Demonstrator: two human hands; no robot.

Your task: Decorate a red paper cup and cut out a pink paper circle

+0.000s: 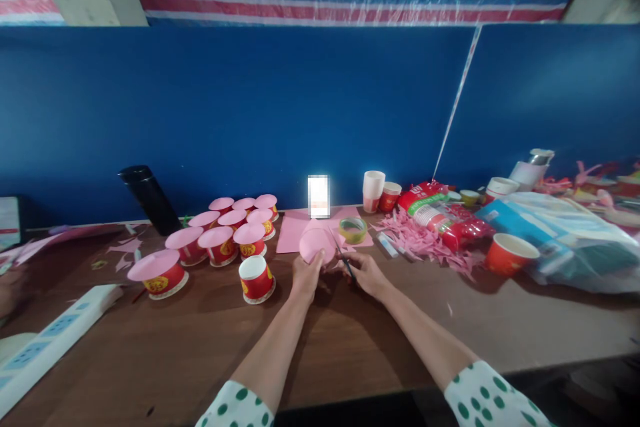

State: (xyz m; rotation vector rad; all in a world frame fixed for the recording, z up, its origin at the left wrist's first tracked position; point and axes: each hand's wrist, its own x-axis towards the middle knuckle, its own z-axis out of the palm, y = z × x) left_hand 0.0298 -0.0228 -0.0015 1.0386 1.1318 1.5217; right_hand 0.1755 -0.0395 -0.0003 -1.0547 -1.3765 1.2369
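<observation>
My left hand [309,275] grips a round pink paper disc [316,244] by its lower edge. At the disc's right side, my right hand [367,273] is closed on dark-handled scissors [347,264], their blades pointing up and left beside the paper. Beneath and behind the disc lies a pink paper sheet [290,233], with a roll of tape [353,230] on its right part. To the left of my left hand stands a red paper cup [257,280] with a white upper surface and a pale scalloped rim at its base.
Several red cups topped with pink discs [159,265] stand left. A black flask [150,199] and a white power strip [55,340] are further left. Rightward are pink paper shreds [415,240], a red plastic bag [445,213], an orange-red cup [510,255] and a blue-white package [565,233].
</observation>
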